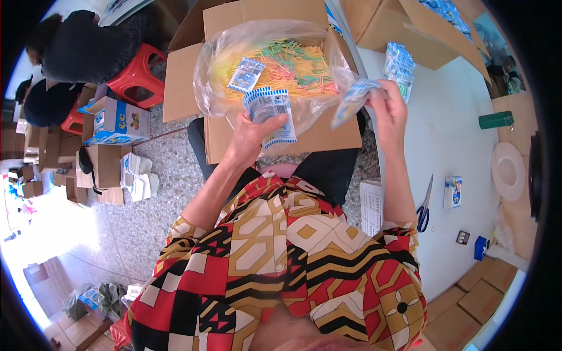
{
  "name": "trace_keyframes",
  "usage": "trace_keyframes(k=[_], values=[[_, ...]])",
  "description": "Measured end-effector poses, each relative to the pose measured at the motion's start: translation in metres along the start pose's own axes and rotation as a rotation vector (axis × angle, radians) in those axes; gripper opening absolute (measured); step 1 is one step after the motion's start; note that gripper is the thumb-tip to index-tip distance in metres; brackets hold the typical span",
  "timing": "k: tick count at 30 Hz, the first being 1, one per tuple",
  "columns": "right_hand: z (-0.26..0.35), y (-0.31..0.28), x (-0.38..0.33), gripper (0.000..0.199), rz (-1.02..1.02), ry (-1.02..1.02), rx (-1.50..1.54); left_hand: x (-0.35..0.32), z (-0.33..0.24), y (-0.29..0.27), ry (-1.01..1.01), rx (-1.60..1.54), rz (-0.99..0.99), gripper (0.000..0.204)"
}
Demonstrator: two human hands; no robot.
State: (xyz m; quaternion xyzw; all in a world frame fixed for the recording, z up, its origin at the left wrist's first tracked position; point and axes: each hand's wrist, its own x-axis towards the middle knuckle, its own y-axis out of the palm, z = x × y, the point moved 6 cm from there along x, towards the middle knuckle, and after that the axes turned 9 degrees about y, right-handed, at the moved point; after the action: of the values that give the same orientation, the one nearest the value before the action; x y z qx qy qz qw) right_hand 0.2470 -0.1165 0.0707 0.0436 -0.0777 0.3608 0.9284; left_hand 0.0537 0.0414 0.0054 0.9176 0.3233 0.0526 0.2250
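Note:
My left hand is closed around a small stack of blue-and-white packets, thumb across the front one. My right hand pinches one clear-and-blue packet, smeared by motion, at the right side of the carton. Under both hands stands an open cardboard carton with a clear plastic liner. Inside lie many thin sticks in yellow, pink and green. Another blue-and-white packet rests on the sticks, just beyond the left hand's stack.
A row of filled packets lies on the white table at right. Scissors, a small packet box and a green bottle are there too. At left are red stools, cartons and two seated people.

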Motion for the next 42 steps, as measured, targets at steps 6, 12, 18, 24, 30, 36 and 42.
trace_keyframes(k=[6,12,18,24,30,36,42], values=[[-0.042,-0.089,0.008,0.020,-0.193,0.049,-0.206,-0.006,0.006,-0.003,0.012,0.086,-0.062,0.029],[-0.108,-0.169,0.035,0.017,-0.271,0.188,-0.202,-0.013,0.009,-0.002,-0.038,0.142,-0.044,0.027],[-0.140,-0.200,0.058,0.015,-0.306,0.232,-0.500,-0.014,0.007,0.014,-0.075,0.114,0.030,0.025],[-0.140,-0.205,0.074,0.021,-0.411,-0.073,-0.795,-0.005,0.010,0.026,-0.079,0.151,0.012,0.027],[-0.058,-0.108,0.048,0.025,-0.340,-0.218,-0.713,0.005,0.002,0.031,0.019,0.167,0.035,0.025],[0.001,0.040,0.008,0.020,0.318,-0.059,-0.362,0.004,-0.004,0.027,0.101,0.279,-0.007,0.016],[0.010,0.095,0.000,0.021,0.473,-0.057,-0.680,0.002,-0.010,0.025,0.184,0.287,0.022,0.018]])
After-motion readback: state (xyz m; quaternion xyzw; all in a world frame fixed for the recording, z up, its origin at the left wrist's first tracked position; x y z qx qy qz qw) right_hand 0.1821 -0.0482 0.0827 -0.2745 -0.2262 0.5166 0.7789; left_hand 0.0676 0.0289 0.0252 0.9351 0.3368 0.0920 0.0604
